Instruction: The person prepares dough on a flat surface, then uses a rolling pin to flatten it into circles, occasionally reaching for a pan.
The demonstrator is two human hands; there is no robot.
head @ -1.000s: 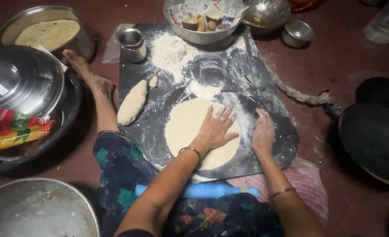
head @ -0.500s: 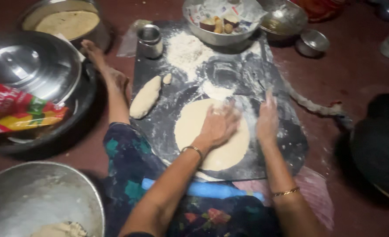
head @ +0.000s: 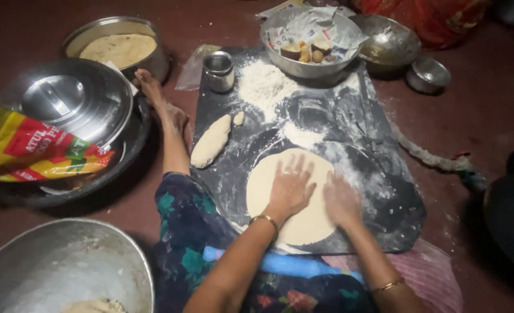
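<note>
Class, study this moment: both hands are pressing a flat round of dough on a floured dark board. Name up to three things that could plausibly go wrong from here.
1. The thin pale dough round overhangs the near edge of the dark floured board; pressing by the left hand and right hand might tear it there.
2. The blue rolling pin lies on the lap and could roll off.
3. The small steel cup stands at the board's corner, where it could be knocked over.

A single head-worn camera looks steeply down from above the seated person, facing forward over the lap onto a dark board (head: 350, 133) on the floor. It sits fairly near, with bowls at the far edge and pans left.
</note>
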